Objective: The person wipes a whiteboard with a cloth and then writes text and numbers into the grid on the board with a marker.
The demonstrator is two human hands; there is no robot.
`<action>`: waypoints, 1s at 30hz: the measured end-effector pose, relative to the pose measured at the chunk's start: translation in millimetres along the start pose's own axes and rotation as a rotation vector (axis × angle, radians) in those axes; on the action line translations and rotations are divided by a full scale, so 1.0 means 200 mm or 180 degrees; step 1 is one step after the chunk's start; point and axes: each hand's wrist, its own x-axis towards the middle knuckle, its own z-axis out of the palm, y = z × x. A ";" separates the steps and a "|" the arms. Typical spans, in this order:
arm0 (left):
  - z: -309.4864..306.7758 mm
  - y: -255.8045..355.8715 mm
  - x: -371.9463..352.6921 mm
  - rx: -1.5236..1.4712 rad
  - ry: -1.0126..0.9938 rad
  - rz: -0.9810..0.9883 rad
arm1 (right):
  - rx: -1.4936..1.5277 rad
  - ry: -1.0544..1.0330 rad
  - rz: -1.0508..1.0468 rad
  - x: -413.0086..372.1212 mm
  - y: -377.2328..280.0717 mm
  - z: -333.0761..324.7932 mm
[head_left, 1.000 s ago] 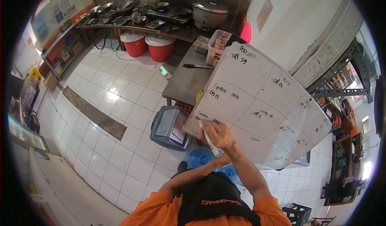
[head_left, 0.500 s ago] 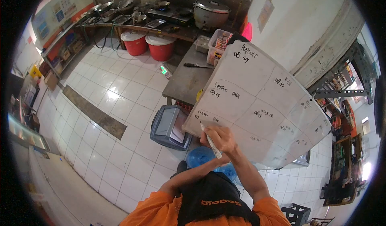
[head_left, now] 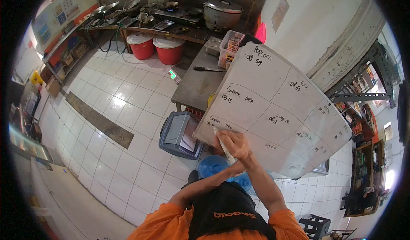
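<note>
In the head view, my right hand [head_left: 234,144] is closed around a white marker [head_left: 223,151], its tip touching the lower left part of a whiteboard [head_left: 256,107]. The tip is beside handwritten digits under "Geprek Paha". Lines divide the tilted board into boxes with food names and times such as "Popcorn 08.59" and "Geprek DADA 09.15". My left forearm [head_left: 209,183] crosses beneath my right wrist, towards the board's lower edge. My left hand is hidden behind my right arm and the board, so its fingers and any hold cannot be made out.
Left of the board stands a grey-blue lidded bin [head_left: 179,135], with blue water jugs [head_left: 212,166] below. A metal table [head_left: 192,86] holds a plastic box [head_left: 230,48]. Red buckets [head_left: 168,54] sit under the cooking counter, near a large pot [head_left: 222,16]. A dark crate [head_left: 315,226] is lower right.
My right hand and the marker tip have shifted very slightly up the board. More dark ink shows by the digits under "Geprek Paha". The view has tilted a little.
</note>
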 end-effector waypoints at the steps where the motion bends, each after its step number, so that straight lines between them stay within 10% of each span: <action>1: 0.00 0.00 0.00 0.0002 -0.0004 0.0002 | 0.0069 0.0003 -0.0023 0.01 0.00 -0.01; 30: 0.03 -0.01 0.00 0.0007 -0.0047 -0.0016 | 0.0155 0.0233 0.0001 0.04 -0.05 -0.10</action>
